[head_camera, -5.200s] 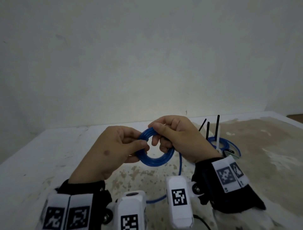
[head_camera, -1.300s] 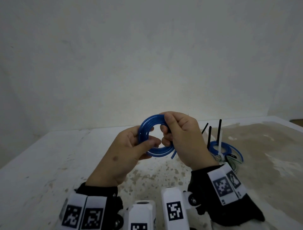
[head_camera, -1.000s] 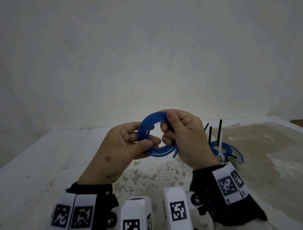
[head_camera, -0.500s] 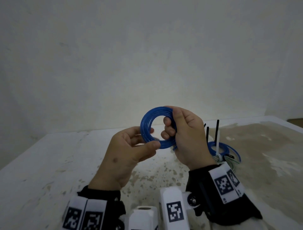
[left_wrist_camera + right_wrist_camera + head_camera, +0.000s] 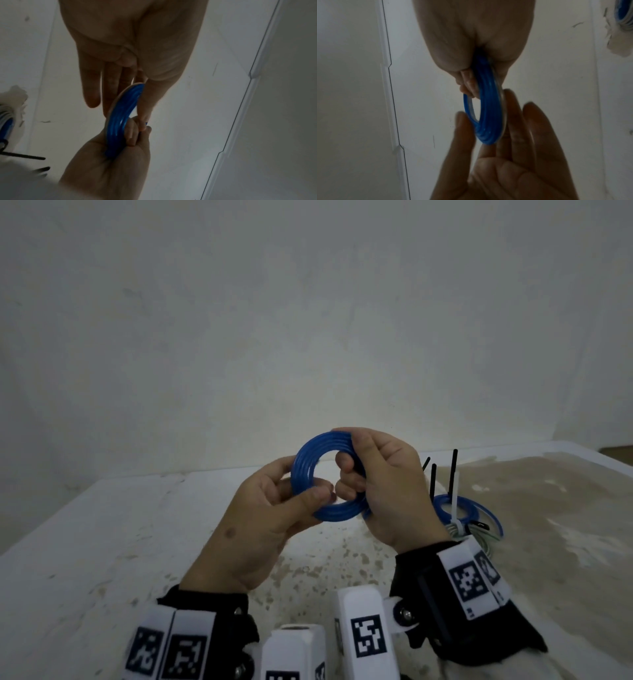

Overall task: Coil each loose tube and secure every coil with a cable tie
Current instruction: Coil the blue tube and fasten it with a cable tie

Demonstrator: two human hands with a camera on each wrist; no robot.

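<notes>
A blue tube coil (image 5: 310, 460) of several turns hangs in the air above the table, held by both hands. My left hand (image 5: 274, 508) pinches its lower left arc between thumb and fingers. My right hand (image 5: 380, 481) grips its right side, fingers curled through the ring. In the left wrist view the blue tube coil (image 5: 122, 112) shows edge-on between my left hand's thumb and fingers (image 5: 109, 86). The right wrist view has the blue tube coil (image 5: 485, 108) running out of the closed right hand (image 5: 471, 63). No loose tail is visible.
Behind my right hand a pile of tied coils (image 5: 462, 515) lies on the stained white table (image 5: 102, 542), with black cable tie tails (image 5: 452, 470) and a white one (image 5: 452, 498) sticking up. A white wall stands close behind the table.
The trailing tube hanging to the table five seconds ago has been wound into the coil. In the last second both hands raised the coil and turned it more upright.
</notes>
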